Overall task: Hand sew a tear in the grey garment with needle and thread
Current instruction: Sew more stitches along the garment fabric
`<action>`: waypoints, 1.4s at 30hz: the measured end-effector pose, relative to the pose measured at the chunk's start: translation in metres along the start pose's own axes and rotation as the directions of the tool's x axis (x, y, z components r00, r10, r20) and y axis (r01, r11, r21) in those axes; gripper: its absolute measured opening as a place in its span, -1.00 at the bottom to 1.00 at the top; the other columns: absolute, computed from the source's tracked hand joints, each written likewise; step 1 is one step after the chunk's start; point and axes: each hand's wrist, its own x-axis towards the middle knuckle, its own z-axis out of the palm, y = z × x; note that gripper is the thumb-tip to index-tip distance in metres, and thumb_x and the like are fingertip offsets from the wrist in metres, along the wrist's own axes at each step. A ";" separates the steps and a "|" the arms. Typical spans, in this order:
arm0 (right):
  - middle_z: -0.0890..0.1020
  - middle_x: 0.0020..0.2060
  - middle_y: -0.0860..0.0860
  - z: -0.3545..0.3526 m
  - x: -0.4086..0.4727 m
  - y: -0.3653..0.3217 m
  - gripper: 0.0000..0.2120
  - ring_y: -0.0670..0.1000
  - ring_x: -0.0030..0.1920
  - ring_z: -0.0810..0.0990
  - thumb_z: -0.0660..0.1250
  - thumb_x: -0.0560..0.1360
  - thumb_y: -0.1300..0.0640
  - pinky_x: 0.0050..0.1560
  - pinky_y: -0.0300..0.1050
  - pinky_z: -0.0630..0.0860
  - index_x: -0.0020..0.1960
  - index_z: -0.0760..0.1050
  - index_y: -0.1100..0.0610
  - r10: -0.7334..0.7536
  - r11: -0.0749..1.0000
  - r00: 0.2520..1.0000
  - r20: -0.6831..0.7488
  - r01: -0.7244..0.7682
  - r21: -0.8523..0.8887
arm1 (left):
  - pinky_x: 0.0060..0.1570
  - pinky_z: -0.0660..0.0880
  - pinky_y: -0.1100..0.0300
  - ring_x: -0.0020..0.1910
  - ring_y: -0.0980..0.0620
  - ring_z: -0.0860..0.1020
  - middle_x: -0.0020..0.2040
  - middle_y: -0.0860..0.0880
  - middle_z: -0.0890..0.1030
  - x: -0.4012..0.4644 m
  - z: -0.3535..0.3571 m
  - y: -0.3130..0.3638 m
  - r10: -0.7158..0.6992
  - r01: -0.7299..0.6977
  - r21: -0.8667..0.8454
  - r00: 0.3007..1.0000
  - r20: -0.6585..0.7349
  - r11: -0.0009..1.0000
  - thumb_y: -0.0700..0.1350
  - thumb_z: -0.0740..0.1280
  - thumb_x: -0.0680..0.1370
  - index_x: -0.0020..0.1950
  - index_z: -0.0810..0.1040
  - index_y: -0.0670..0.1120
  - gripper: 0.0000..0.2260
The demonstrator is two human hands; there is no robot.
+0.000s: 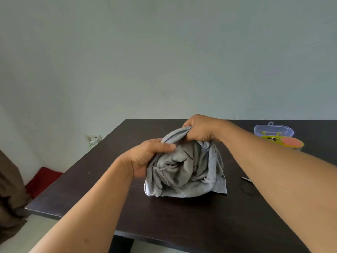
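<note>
The grey garment [187, 172] is bunched up in a heap on the dark table [164, 216], its lower edge resting on the tabletop. My left hand [145, 157] grips the garment's left side, thumb on top of a fold. My right hand [200, 129] clutches a ribbed edge at the top of the heap. A seam with light stitching shows on the front folds. No needle or thread can be made out.
A clear plastic box [273, 131] with yellow and orange items stands at the back right. Small scissors [246, 179] lie just right of the garment, partly behind my right forearm. A red cushion [43, 179] and a wall socket [94, 139] lie beyond the table's left edge.
</note>
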 end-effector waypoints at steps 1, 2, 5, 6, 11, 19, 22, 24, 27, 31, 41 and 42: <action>0.70 -0.23 0.00 0.006 -0.001 0.006 -0.91 -0.02 -0.20 0.64 0.52 0.38 0.09 -0.21 -0.16 0.54 -0.15 0.65 0.05 0.014 1.000 1.000 0.001 -0.014 -0.005 | 0.17 0.55 -0.07 0.05 -0.21 0.60 0.12 -0.31 0.59 0.001 0.000 -0.005 0.007 -0.006 -0.025 1.000 0.026 1.000 -0.21 0.37 0.49 0.34 0.47 -0.34 -0.56; 0.71 -0.22 0.03 0.011 -0.001 0.011 -0.91 0.03 -0.17 0.66 0.50 0.37 0.10 -0.16 -0.10 0.57 -0.14 0.65 0.07 0.019 1.000 1.000 0.007 -0.019 -0.005 | 0.17 0.54 -0.07 0.05 -0.21 0.60 0.13 -0.31 0.58 0.001 0.001 -0.008 0.014 -0.012 -0.059 0.999 0.034 0.998 -0.24 0.37 0.49 0.36 0.46 -0.32 -0.55; 0.70 -0.09 0.16 0.022 -0.006 0.022 -0.79 0.18 -0.05 0.67 0.38 0.37 0.26 0.03 0.08 0.62 -0.01 0.63 0.14 0.028 0.989 0.998 0.053 -0.036 0.145 | 0.17 0.54 -0.07 0.04 -0.19 0.61 0.13 -0.29 0.60 0.004 0.003 -0.017 0.024 -0.018 -0.154 0.999 0.040 0.988 -0.25 0.33 0.50 0.35 0.53 -0.24 -0.59; 0.68 -0.06 0.17 0.024 -0.008 0.024 -0.73 0.16 -0.06 0.66 0.35 0.37 0.32 0.04 0.08 0.61 0.05 0.61 0.14 0.026 0.965 0.996 0.083 -0.047 0.258 | 0.18 0.53 -0.08 0.04 -0.20 0.61 0.12 -0.29 0.60 0.005 0.003 -0.020 0.007 -0.001 -0.186 0.999 0.035 0.982 -0.23 0.31 0.51 0.35 0.54 -0.24 -0.60; 0.50 -0.05 0.04 0.024 -0.019 0.032 -0.60 -0.01 -0.05 0.51 0.42 0.33 0.32 0.15 0.00 0.52 0.14 0.57 0.08 -0.068 0.883 0.990 -0.123 0.117 0.454 | 0.33 0.40 -0.14 0.08 -0.23 0.58 0.15 -0.30 0.60 0.009 0.006 -0.022 -0.084 0.070 -0.271 0.996 -0.039 0.960 -0.07 0.22 0.59 0.34 0.52 -0.31 -0.58; 0.72 -0.10 -0.09 0.048 -0.051 0.041 -0.80 -0.12 -0.05 0.67 0.32 0.55 0.22 0.07 -0.16 0.59 0.01 0.70 0.02 -0.143 0.909 0.977 -0.159 0.193 0.369 | 0.19 0.51 -0.10 -0.02 -0.20 0.64 0.04 -0.27 0.65 0.015 0.004 -0.024 -0.084 0.056 -0.318 0.994 -0.076 0.946 0.01 0.19 0.62 0.17 0.63 -0.27 -0.60; 0.71 0.04 -0.08 0.057 -0.049 0.048 -0.80 -0.09 0.11 0.66 0.35 0.56 0.17 0.23 -0.07 0.55 0.13 0.68 0.02 -0.123 0.849 0.992 -0.037 0.124 0.514 | 0.23 0.51 -0.12 0.01 -0.21 0.64 0.06 -0.27 0.65 0.018 0.007 -0.025 -0.062 0.039 -0.291 0.996 -0.068 0.956 -0.01 0.19 0.62 0.17 0.64 -0.28 -0.61; 0.73 -0.02 -0.08 0.062 -0.048 0.050 -0.83 -0.05 0.08 0.67 0.40 0.49 0.15 0.24 0.01 0.55 0.02 0.70 -0.03 -0.131 0.867 0.989 -0.063 0.145 0.477 | 0.33 0.45 -0.17 0.10 -0.23 0.60 0.14 -0.28 0.62 0.019 0.008 -0.026 -0.041 0.025 -0.260 0.998 -0.056 0.965 -0.04 0.24 0.59 0.29 0.57 -0.30 -0.59; 0.71 -0.18 -0.01 0.060 -0.049 0.051 -0.86 -0.03 -0.10 0.66 0.37 0.46 0.24 0.13 0.05 0.60 -0.13 0.68 0.07 -0.091 0.855 0.986 -0.143 0.151 0.496 | 0.25 0.50 -0.17 0.07 -0.23 0.61 0.13 -0.30 0.61 0.018 0.008 -0.025 0.013 -0.025 -0.196 0.998 -0.059 0.980 -0.15 0.34 0.51 0.36 0.49 -0.31 -0.55; 0.57 -0.35 0.10 0.056 -0.053 0.060 -0.89 -0.01 -0.30 0.50 0.32 0.43 0.28 -0.15 -0.03 0.51 -0.20 0.62 0.16 -0.049 0.830 0.968 -0.246 0.176 0.529 | 0.05 0.62 -0.09 0.04 -0.22 0.62 0.17 -0.32 0.59 0.021 0.003 -0.024 0.043 -0.075 -0.155 0.978 -0.202 0.985 -0.24 0.40 0.48 0.35 0.48 -0.25 -0.56; 0.58 -0.33 0.04 0.053 -0.061 0.066 -0.76 0.00 -0.25 0.45 0.25 0.41 0.37 -0.16 -0.08 0.42 -0.18 0.61 0.10 0.000 0.818 0.935 -0.354 0.204 0.538 | 0.24 0.52 -0.16 0.25 -0.29 0.57 0.25 -0.33 0.59 0.025 0.014 -0.031 -0.100 0.091 -0.107 0.991 -0.088 0.990 -0.09 0.48 0.49 0.33 0.53 -0.30 -0.52; 0.57 -0.35 0.02 0.051 -0.062 0.066 -0.76 0.00 -0.26 0.45 0.25 0.42 0.38 -0.16 -0.09 0.42 -0.18 0.61 0.10 -0.004 0.829 0.932 -0.363 0.206 0.520 | 0.24 0.52 -0.16 0.23 -0.29 0.59 0.23 -0.33 0.61 0.026 0.014 -0.031 -0.104 0.093 -0.097 0.988 -0.114 0.991 -0.11 0.49 0.47 0.32 0.54 -0.30 -0.52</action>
